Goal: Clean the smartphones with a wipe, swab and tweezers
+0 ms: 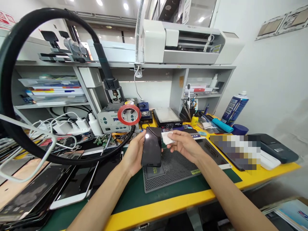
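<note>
Grips phone (151, 147) in closed left hand (133, 155) above mat (175, 173), pinches wipe (167, 138) in right hand (185, 146) beside its top edge; probably best: hold phone steady, press wipe flat, lightly

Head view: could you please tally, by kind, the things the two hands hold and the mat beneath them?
black glossy smartphone, left hand: 1
white folded wipe, right hand: 1
grey honeycomb rubber mat: 1
Total: 3
</note>
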Demonstrator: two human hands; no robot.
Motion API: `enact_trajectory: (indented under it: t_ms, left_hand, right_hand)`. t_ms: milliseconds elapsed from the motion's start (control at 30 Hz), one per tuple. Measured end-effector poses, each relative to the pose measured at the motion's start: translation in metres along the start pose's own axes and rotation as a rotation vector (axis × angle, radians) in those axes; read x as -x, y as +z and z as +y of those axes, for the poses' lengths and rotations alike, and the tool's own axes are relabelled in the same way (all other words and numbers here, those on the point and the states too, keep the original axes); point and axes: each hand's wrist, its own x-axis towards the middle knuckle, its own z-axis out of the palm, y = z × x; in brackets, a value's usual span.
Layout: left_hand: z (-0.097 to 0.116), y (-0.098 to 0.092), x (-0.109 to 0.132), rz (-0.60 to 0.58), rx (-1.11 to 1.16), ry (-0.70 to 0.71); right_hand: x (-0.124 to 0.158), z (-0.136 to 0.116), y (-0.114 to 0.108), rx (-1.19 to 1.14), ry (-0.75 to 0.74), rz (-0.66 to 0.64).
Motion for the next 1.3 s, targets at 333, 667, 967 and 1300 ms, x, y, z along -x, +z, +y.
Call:
enact_trajectory:
  t_ms: [333, 667, 967, 1300]
  left_hand:
    - [-0.007, 0.000, -0.008, 0.050, 0.111, 0.039]
    - [-0.011, 0.002, -0.010, 0.024, 0.176, 0.070]
    - [-0.012, -0.007, -0.014, 0.088, 0.191, 0.114]
    - [-0.022, -0.004, -0.015, 0.049, 0.152, 0.069]
  right_hand:
    - [-0.003, 0.017, 0.013, 0.287, 0.098, 0.113]
    - [-0.003, 0.023, 0.008, 0.427, 0.227, -0.027]
    - [0.001, 0.024, 0.012, 0.518, 0.296, -0.192]
    - [-0.002, 0.018, 0.010, 0.490, 0.157, 0.008]
